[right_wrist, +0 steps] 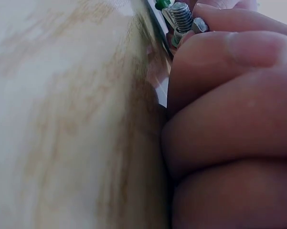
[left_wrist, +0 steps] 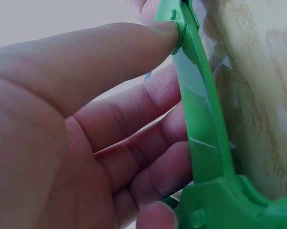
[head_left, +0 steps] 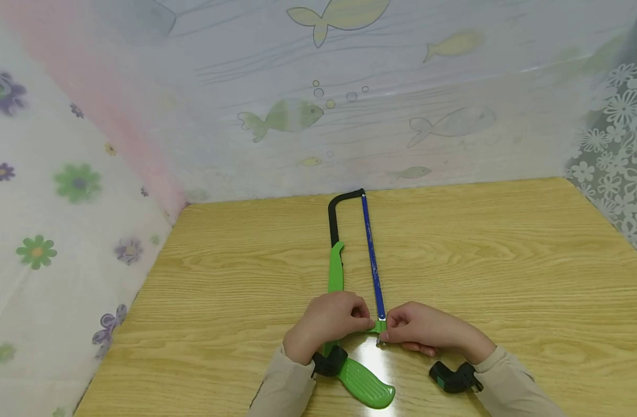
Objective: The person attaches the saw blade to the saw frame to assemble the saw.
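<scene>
A hacksaw (head_left: 335, 272) with a green handle and black front frame lies on the wooden table, its handle end toward me. Its blue blade (head_left: 372, 255) runs along the right side, between the frame's two ends. My left hand (head_left: 331, 318) holds the green frame near the blade's close end; in the left wrist view the thumb presses on the green arm (left_wrist: 200, 109) and the other fingers lie behind it. At that same end my right hand (head_left: 428, 330) pinches a small metal nut (right_wrist: 199, 25) beside a threaded bolt (right_wrist: 182, 16). The fingers hide part of the nut.
The wooden table (head_left: 219, 260) reaches back to a wall covering (head_left: 370, 139) printed with fish, close to the saw's far end. Flowered sheets hang at left (head_left: 36, 191) and right. Black wrist devices (head_left: 454, 377) sit at both cuffs.
</scene>
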Action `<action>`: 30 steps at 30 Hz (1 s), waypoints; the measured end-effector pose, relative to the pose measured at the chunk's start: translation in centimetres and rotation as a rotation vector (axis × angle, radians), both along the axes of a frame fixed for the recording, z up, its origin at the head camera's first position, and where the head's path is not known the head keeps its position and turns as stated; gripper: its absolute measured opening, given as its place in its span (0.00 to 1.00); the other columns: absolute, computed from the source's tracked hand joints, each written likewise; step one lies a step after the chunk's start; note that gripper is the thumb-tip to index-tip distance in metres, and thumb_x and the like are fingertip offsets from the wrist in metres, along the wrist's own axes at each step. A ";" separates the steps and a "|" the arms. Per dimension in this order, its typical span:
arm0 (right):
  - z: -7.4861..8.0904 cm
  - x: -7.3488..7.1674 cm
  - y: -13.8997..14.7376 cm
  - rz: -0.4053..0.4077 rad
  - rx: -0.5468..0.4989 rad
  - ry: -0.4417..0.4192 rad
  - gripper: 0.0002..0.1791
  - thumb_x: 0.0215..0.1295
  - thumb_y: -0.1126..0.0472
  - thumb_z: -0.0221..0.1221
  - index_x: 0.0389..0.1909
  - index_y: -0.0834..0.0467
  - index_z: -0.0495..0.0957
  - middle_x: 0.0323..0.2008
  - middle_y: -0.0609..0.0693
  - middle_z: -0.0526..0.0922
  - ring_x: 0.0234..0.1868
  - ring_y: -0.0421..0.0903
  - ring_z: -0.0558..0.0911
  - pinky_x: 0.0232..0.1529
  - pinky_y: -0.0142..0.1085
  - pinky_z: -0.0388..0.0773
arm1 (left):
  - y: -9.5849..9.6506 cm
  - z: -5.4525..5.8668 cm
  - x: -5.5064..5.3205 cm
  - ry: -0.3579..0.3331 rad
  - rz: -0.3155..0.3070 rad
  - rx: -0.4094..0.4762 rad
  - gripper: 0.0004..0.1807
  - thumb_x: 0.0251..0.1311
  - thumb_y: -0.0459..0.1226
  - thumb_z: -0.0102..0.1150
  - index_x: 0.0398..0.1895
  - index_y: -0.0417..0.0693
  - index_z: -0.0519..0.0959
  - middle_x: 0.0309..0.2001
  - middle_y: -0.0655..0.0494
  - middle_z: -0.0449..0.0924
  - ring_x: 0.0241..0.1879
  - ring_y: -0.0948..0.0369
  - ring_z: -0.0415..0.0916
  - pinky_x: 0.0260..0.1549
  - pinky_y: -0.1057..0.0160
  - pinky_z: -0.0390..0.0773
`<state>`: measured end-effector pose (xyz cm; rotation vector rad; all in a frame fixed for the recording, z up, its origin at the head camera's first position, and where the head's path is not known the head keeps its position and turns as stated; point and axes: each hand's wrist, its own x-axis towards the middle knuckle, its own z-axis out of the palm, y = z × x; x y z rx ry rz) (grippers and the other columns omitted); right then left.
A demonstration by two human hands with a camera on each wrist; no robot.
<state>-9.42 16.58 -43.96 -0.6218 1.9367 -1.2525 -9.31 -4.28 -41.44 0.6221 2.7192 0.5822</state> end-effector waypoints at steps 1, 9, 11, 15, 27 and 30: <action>0.0 0.0 0.0 0.000 0.001 0.002 0.18 0.58 0.48 0.57 0.20 0.57 0.69 0.07 0.43 0.62 0.03 0.36 0.58 0.06 0.29 0.55 | 0.0 0.0 0.0 -0.001 0.000 0.000 0.08 0.51 0.52 0.59 0.23 0.62 0.78 0.20 0.74 0.70 0.19 0.72 0.65 0.19 0.70 0.64; 0.2 0.2 0.0 -0.011 -0.010 0.009 0.17 0.57 0.49 0.58 0.22 0.59 0.70 0.07 0.43 0.62 0.03 0.35 0.58 0.05 0.27 0.54 | 0.0 0.0 0.0 0.000 -0.002 0.000 0.08 0.51 0.52 0.58 0.23 0.63 0.78 0.20 0.74 0.70 0.20 0.72 0.65 0.19 0.70 0.64; 0.2 0.2 0.0 -0.013 -0.015 0.003 0.17 0.57 0.50 0.58 0.22 0.60 0.70 0.07 0.43 0.62 0.03 0.35 0.58 0.05 0.27 0.54 | 0.0 0.1 0.0 0.004 -0.004 -0.002 0.08 0.51 0.52 0.58 0.23 0.63 0.78 0.20 0.74 0.70 0.20 0.73 0.65 0.19 0.70 0.64; 0.2 0.2 0.1 0.001 -0.023 0.005 0.17 0.58 0.51 0.58 0.21 0.60 0.70 0.07 0.43 0.62 0.03 0.35 0.58 0.05 0.28 0.54 | 0.1 0.1 0.0 0.008 -0.010 -0.009 0.08 0.51 0.52 0.58 0.23 0.63 0.78 0.20 0.74 0.70 0.19 0.73 0.65 0.19 0.70 0.64; 0.3 0.2 0.1 0.008 -0.018 -0.001 0.19 0.59 0.51 0.57 0.19 0.62 0.70 0.07 0.43 0.62 0.03 0.35 0.58 0.06 0.27 0.55 | 0.0 0.1 0.0 0.017 -0.012 -0.010 0.08 0.51 0.52 0.58 0.23 0.62 0.78 0.20 0.74 0.70 0.20 0.73 0.65 0.19 0.70 0.64; 0.3 0.2 0.1 0.010 -0.014 -0.002 0.19 0.59 0.50 0.56 0.18 0.61 0.69 0.07 0.43 0.62 0.03 0.35 0.58 0.06 0.28 0.55 | 0.0 0.1 0.0 0.012 -0.013 -0.009 0.08 0.51 0.52 0.58 0.23 0.63 0.78 0.20 0.74 0.70 0.19 0.73 0.65 0.19 0.70 0.64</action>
